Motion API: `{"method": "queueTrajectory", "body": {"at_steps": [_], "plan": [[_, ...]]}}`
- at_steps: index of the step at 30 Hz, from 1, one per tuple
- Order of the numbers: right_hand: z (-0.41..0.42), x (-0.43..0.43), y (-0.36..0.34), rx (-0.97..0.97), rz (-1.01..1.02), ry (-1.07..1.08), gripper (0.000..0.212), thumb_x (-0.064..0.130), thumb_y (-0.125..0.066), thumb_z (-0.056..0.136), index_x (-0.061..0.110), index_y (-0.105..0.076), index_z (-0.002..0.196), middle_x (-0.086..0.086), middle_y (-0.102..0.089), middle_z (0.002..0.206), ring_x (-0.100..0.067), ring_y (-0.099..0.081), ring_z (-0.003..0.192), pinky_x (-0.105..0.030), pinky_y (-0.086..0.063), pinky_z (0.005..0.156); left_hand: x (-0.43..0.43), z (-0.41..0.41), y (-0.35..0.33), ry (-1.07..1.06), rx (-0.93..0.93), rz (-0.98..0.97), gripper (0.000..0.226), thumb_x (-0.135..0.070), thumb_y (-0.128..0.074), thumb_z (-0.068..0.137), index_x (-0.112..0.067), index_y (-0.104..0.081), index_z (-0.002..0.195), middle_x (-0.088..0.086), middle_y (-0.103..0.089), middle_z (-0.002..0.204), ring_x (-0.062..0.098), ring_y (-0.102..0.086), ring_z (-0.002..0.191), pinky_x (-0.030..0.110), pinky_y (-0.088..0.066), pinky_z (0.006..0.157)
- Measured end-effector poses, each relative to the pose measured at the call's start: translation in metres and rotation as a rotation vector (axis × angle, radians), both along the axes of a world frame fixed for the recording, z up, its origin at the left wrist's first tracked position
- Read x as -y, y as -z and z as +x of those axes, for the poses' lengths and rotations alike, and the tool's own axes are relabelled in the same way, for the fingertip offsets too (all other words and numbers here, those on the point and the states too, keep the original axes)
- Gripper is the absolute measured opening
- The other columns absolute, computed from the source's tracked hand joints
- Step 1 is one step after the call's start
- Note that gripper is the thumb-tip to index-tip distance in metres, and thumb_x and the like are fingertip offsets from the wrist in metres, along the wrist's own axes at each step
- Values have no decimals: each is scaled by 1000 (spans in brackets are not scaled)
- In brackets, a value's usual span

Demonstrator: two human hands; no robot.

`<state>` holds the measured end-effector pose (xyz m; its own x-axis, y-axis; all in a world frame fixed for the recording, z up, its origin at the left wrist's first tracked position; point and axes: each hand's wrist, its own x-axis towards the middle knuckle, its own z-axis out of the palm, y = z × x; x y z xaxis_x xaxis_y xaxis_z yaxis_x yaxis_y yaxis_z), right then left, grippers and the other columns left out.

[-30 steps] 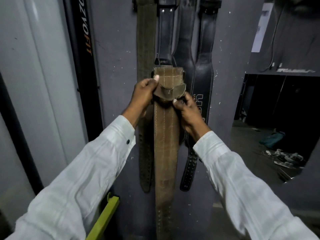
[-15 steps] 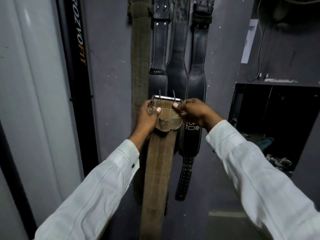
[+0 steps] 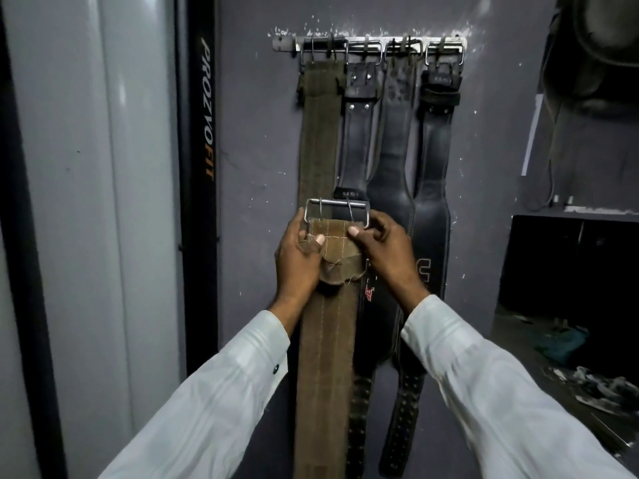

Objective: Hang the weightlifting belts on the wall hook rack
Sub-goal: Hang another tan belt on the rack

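A brown suede weightlifting belt [image 3: 326, 357] hangs down from my two hands in front of the wall. My left hand [image 3: 299, 261] grips its top left edge, thumb on the front. My right hand [image 3: 383, 250] pinches the top right edge just below the metal buckle [image 3: 337, 205], whose two prongs point up. High on the wall is the metal hook rack [image 3: 285, 43]. Several belts hang from it: an olive canvas belt [image 3: 320, 133] at the left and three black leather belts [image 3: 394, 160] to its right. The held buckle sits well below the rack.
A black upright frame [image 3: 198, 167] with PROZYOFIT lettering stands left of the belts, beside pale panels [image 3: 93, 202]. At the right a dark shelf opening [image 3: 567, 271] holds clutter, with cables and a dark bag above it.
The view has tilted up, so the hook rack now shows. The prongs of the held belt's buckle now stand above the strap. My right hand moved from below the flap to the top right edge.
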<state>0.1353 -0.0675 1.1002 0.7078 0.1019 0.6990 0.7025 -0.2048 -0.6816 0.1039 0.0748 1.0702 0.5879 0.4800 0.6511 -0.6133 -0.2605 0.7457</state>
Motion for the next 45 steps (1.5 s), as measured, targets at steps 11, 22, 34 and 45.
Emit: {"method": "queueTrajectory", "body": {"at_steps": [11,22,34,45], "plan": [[82,-78,-110,239,134,-34,44,25,-75,86,12,-65,126,12,-69,93,-8,-69,90,-34,-57,93,-74,89,-114,-56,121,2,57,-14,-63,92,-28,-45,144,4,-68,115,19,-68,105,44,-57,94],[178,-148,-259,399,233,-1,38,29,-77,83,7,-72,114,-3,-74,106,-12,-67,94,-28,-55,89,-143,186,-272,-153,292,83,52,-15,-63,88,-26,-54,137,9,-71,115,22,-70,103,43,-58,92],[223,-194,-345,492,97,233,34,41,-71,83,16,-53,70,-9,-68,91,-25,-63,87,-24,-36,70,-193,231,-357,-149,347,216,42,-4,-60,91,-12,-60,133,3,-69,116,14,-69,97,24,-59,82],[227,-198,-301,482,112,332,34,36,-51,100,12,-70,114,-15,-69,117,-32,-62,113,-26,-37,75,-198,251,-321,36,369,170,35,-17,-59,96,-8,-60,130,6,-69,115,16,-66,103,32,-53,97]]}}
